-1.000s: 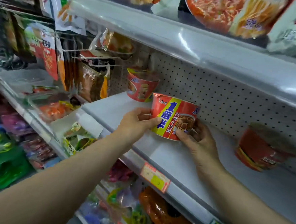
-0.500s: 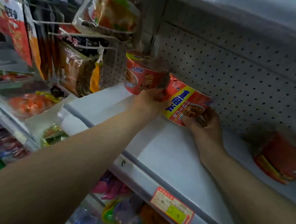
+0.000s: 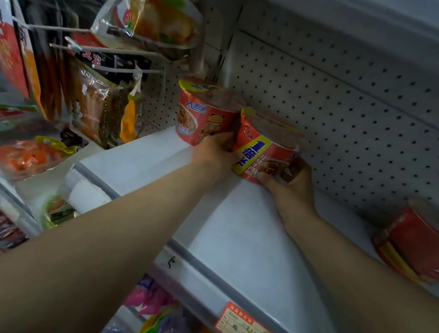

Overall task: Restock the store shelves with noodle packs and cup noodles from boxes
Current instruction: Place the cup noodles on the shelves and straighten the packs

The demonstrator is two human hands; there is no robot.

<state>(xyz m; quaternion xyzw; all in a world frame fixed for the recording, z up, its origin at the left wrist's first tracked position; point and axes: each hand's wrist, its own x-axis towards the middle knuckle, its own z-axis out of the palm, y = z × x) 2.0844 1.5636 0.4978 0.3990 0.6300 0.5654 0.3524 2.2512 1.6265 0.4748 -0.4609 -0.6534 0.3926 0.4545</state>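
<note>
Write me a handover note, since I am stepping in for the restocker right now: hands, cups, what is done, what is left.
Left hand: grip on the left side of the red cup noodle with the yellow and blue label.
Right hand: grip on its lower right side.
The cup is tilted at the back of the white shelf, against the red cup noodle by the pegboard corner.
Done: that corner cup stands; another red cup lies tilted at the right.
Left: set the held cup level and release. No boxes in view.
</note>
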